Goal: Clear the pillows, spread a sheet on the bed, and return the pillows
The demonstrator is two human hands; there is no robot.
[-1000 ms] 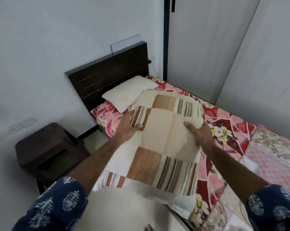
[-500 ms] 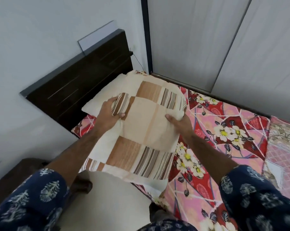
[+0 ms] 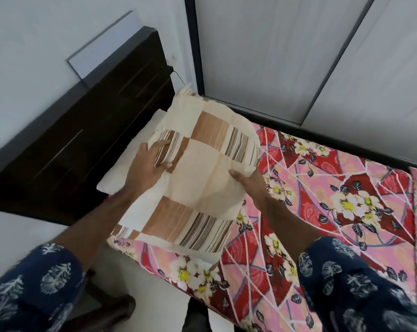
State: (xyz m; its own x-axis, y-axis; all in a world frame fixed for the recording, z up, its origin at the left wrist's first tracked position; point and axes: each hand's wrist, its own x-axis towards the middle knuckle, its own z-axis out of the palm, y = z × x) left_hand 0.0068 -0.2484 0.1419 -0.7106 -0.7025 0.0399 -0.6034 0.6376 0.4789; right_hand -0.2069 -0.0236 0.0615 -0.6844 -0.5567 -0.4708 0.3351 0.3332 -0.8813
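Left hand point(image 3: 148, 170): grips the left side of the patchwork pillow point(image 3: 202, 178), fingers spread over a striped patch, thumb curled onto the top face
Right hand point(image 3: 247, 179): holds the pillow's right edge, thumb on top, fingers tucked out of sight underneath
Patchwork pillow: cream with brown and striped squares, held between both hands above the head end of the bed, tilted, its far corner up near the headboard point(image 3: 87, 140)
White pillow point(image 3: 128, 164): lies flat against the headboard, mostly hidden under the patchwork pillow; whether the two touch cannot be told
Sheet point(image 3: 322, 212): pink and red with white and yellow flowers, spread over the mattress and hanging over the near corner
Sleeves point(image 3: 35, 295): dark blue with a pale leaf print, on both forearms
Headboard: dark wood, standing against the white wall
Sliding doors point(image 3: 298, 56): pale grey panels in a dark frame, running along the far side of the bed
Cable point(image 3: 177, 76): thin, dark, hanging beside the headboard's top corner
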